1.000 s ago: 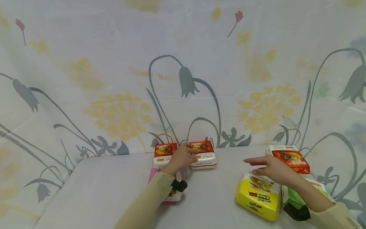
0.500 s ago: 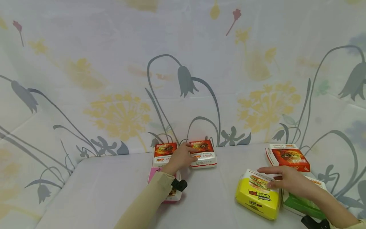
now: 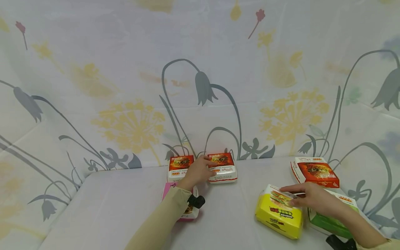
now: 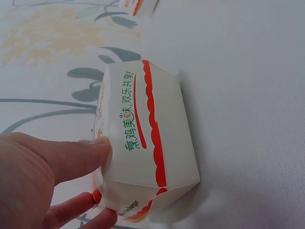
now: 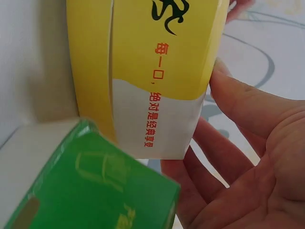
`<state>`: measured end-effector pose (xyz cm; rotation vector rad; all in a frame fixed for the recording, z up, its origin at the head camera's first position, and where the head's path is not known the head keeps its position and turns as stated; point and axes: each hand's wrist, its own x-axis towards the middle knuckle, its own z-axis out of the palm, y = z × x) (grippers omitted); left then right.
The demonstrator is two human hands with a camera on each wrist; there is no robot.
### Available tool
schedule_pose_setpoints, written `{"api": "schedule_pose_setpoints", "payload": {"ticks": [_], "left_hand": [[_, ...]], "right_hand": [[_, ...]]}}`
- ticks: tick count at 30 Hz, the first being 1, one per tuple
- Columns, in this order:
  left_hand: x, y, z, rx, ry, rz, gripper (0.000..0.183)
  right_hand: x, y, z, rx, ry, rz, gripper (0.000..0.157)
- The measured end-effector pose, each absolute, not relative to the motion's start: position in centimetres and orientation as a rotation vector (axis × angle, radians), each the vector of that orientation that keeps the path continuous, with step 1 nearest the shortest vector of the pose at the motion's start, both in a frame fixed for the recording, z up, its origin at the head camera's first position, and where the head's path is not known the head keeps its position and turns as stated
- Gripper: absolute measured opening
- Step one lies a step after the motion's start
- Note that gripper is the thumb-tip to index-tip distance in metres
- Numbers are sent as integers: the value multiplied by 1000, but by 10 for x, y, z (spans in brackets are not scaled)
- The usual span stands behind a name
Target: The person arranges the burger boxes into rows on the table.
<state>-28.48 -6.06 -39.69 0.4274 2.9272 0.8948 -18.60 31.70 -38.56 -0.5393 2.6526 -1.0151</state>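
My left hand [image 3: 199,171] rests on the left side of a red-and-white burger box [image 3: 223,175] at the back of the table. In the left wrist view its thumb lies along the top edge of that box [image 4: 147,124], with fingertips at the corner. On the right, my right hand [image 3: 314,198] holds a yellow-and-white burger box [image 3: 278,218] by its right side. The right wrist view shows the thumb at an edge of the yellow box [image 5: 162,71] and the other fingers partly hidden behind it.
Another red-and-white box [image 3: 181,166] stands left of my left hand. A pink box [image 3: 169,189] lies partly under the left forearm. A red box [image 3: 315,172] sits behind my right hand, and a green box [image 3: 331,222] lies beneath that forearm. Flowered cloth [image 3: 200,121] hangs behind the table.
My right hand has come down from above onto the yellow box, which has shifted slightly left. The left hand stays on its box.
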Motion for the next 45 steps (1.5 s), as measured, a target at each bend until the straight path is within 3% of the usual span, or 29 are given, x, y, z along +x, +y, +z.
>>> {"api": "schedule_pose_setpoints", "payload": {"ticks": [32, 45], "left_hand": [[-281, -51, -392, 385, 2959, 848, 37], [-279, -57, -390, 470, 3005, 835, 47]], "right_hand": [[-201, 234, -408, -571, 2551, -1199, 48], [-210, 198, -412, -615, 2478, -1285, 47]]}}
